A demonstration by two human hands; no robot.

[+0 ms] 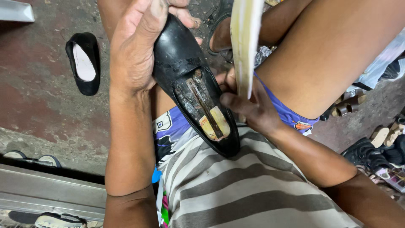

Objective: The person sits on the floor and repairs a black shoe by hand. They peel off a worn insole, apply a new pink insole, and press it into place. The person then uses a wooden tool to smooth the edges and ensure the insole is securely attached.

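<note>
My left hand [134,50] grips a black flat shoe [179,55] by its toe end and holds it over my lap. The shoe's inside faces up, with a bare, worn bed, a dark strip along the middle and a cream patch at the heel [215,122]. My right hand [249,107] pinches the lower end of a long cream insole [244,38], which stands on edge beside the shoe's heel. The fingers of that hand also touch the shoe's rim.
A second black flat shoe [83,63] lies on the stained concrete floor at the left. A metal rail [50,190] runs along the lower left. Several shoes and sandals [382,147] are piled at the right. A sandalled foot [219,36] rests at the top.
</note>
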